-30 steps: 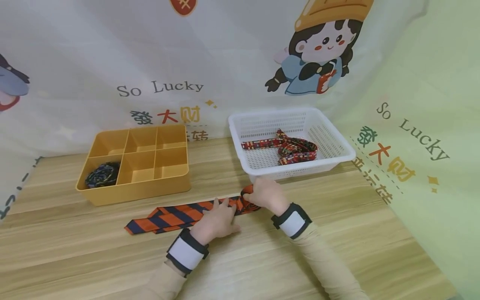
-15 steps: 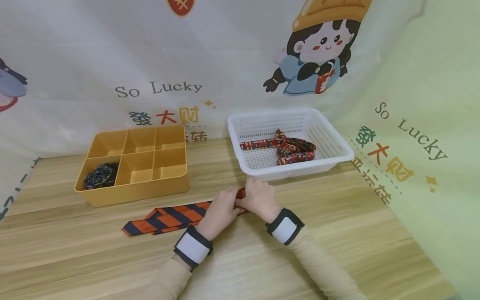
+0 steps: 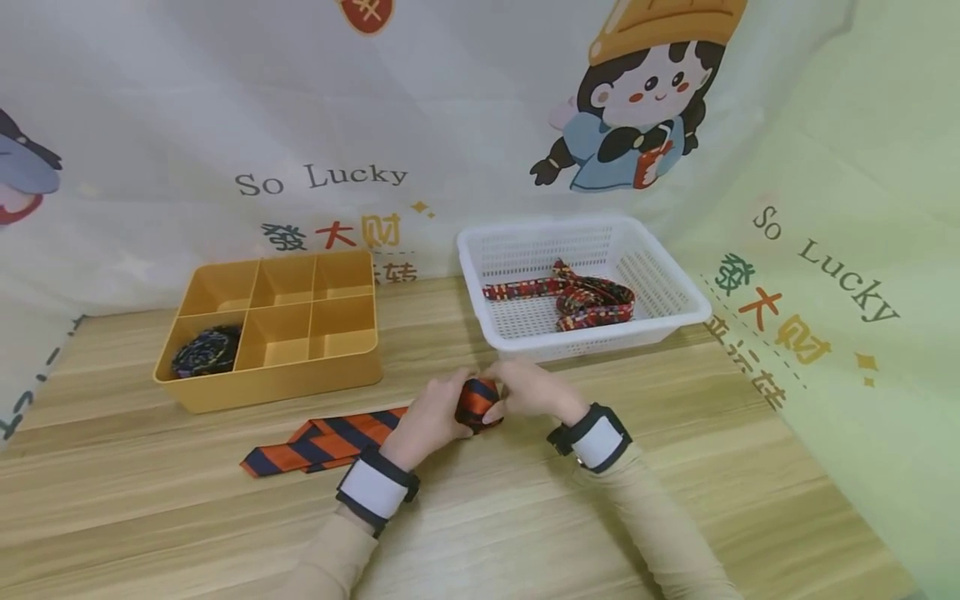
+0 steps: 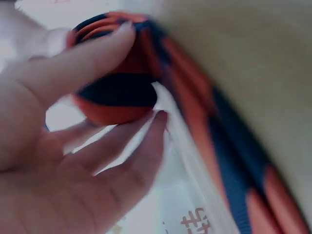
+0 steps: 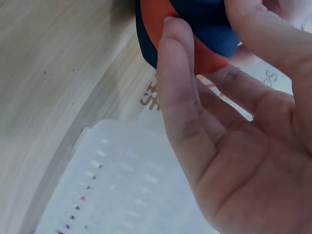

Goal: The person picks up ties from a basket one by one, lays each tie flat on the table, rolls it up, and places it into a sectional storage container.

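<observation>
An orange and navy striped necktie point(image 3: 322, 443) lies on the table, its pointed ends flat toward the left. Its other end is wound into a roll point(image 3: 478, 402). My left hand point(image 3: 429, 421) holds the roll from the left; in the left wrist view the thumb lies across the coiled edge point(image 4: 109, 22), fingers on the far side. From the right, my right hand point(image 3: 534, 390) grips the same roll between thumb and fingers, as the right wrist view also shows on the striped face point(image 5: 207, 34). My left hand hides the stretch where the flat part meets the roll.
A yellow box point(image 3: 285, 382) with several compartments stands at the back left; a dark patterned rolled tie point(image 3: 207, 350) sits in its front left one. Behind my right hand, a white plastic basket point(image 3: 592, 342) contains a loose red patterned tie point(image 3: 596, 302). Printed cloth hangs behind the table.
My left hand has gone from lying on the flat tie to holding the roll. The roll has shifted slightly left and stands more visible between both hands.
</observation>
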A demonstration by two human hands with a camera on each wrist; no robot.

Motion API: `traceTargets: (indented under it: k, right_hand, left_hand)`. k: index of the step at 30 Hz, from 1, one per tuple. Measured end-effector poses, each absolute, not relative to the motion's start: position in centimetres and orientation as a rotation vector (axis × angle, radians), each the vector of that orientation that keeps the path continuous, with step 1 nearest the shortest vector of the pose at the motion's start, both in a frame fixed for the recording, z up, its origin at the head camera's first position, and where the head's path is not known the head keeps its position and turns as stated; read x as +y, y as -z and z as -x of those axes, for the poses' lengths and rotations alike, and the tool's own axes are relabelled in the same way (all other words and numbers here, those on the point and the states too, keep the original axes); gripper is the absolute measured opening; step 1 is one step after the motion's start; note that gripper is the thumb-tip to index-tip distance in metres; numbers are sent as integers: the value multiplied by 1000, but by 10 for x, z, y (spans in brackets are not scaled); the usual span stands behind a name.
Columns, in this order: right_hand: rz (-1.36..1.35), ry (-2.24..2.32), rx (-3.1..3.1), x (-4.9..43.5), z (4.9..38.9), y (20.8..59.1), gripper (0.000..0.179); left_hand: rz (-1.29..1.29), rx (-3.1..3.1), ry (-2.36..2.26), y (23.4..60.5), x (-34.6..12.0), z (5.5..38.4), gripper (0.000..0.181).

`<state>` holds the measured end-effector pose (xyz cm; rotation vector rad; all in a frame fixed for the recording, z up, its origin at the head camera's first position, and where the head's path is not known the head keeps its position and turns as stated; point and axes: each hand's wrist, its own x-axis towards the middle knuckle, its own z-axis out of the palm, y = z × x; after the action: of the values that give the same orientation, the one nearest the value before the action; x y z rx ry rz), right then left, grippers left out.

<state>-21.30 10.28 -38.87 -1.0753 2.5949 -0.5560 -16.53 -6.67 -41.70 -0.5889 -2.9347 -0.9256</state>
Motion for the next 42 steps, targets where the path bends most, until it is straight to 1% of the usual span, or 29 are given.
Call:
traceTargets:
  k: [2,4,6,8,10,12,14,16,21,24,27,29,32,35,39,42]
  right_hand:
    - [1158,499,2635,101,211,390,34]
    - [1220,452,2663,99,209,391,35]
    - [1242,438,2665,98,209,392,42]
    - [1200,497,2620,98,210,394,51]
    - [1139,588,2531,99,212,395,61]
    - [1077,677,2437,100,214,397,65]
    - [1038,741,2368,101,216,399,65]
    - [1038,774,2346,101,217,401,61]
    - [1185,761,2408,98,217,402,53]
    - [1278,690,2479,94,213,400,47]
    - [1329,616,2546,90,210,399,44]
    - [1317,598,2561,88,208,399,46]
    - [1199,658,2496,88,208,400,55]
    - [1085,694,2443,88,208,403,59]
    - [1116,669,2477,84,208,407,46]
    - [1174,626,2539,80,205,407,46]
  left_hand:
    - [592,-2980,953,412,-69,166,67]
    - [589,-2994,956,405,-70,166,59]
    - [575,-2982,968,398,-71,166,50]
    - [566,-2961,969,394,-73,166,42]
    - [548,-2967,973,392,-75,166,39]
    - [514,-2999,960,392,-78,167,37]
    - [477,-3044,944,392,-83,168,36]
    - [491,-3075,926,392,-87,169,40]
    - [625,-3131,886,393,-93,170,48]
    - [690,-3151,828,392,-91,169,46]
    - [691,-3136,817,392,-88,168,46]
    - [672,-3117,828,393,-87,168,47]
    - [645,-3105,868,394,-89,169,50]
    - [631,-3121,891,395,-93,171,47]
    - [585,-3154,880,396,-98,173,44]
    - [582,-3159,862,394,-98,172,48]
